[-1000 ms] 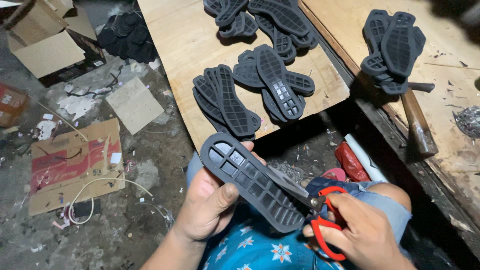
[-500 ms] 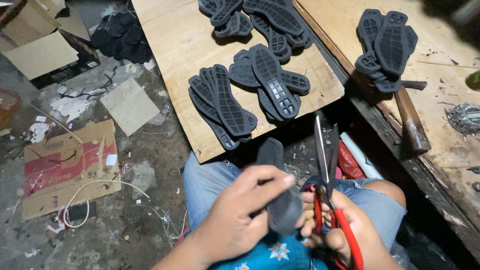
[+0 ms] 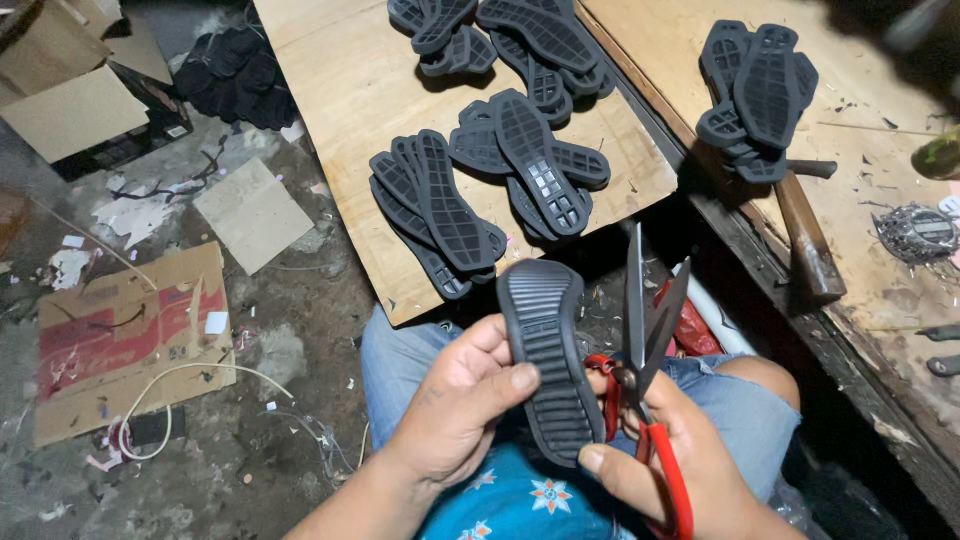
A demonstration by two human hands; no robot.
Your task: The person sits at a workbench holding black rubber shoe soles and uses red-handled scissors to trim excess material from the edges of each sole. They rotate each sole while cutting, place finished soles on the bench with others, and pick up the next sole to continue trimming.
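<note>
left hand [image 3: 455, 405]: grip clenched round the black rubber sole [image 3: 548, 355], thumb across the ribbed face and fingers behind, so the sole stands nearly upright over the lap with its rounded end up.
black rubber sole: held in the air above the knees, between both hands, tread side towards the camera; its right edge lies just beside the blades, seemingly so that edge can be reached.
right hand [image 3: 680, 465]: grip clenched through the red handles of the scissors [image 3: 645, 340], while the thumb tip presses the sole's lower edge, which seems to steady it.
scissors: blades parted and pointing up, apart from the sole's upper edge, pivot close to its lower right side.
wooden board [image 3: 330, 110]: lies in front of the knees and carries several fanned stacks of soles [image 3: 525, 165], sorted in overlapping piles within easy reach.
tabletop [image 3: 870, 240]: to the right, holding another stack of soles and a hammer [image 3: 805, 240] lying flat.
floor [image 3: 250, 370]: strewn with cardboard [image 3: 125, 330], paper scraps and a white cord.
</note>
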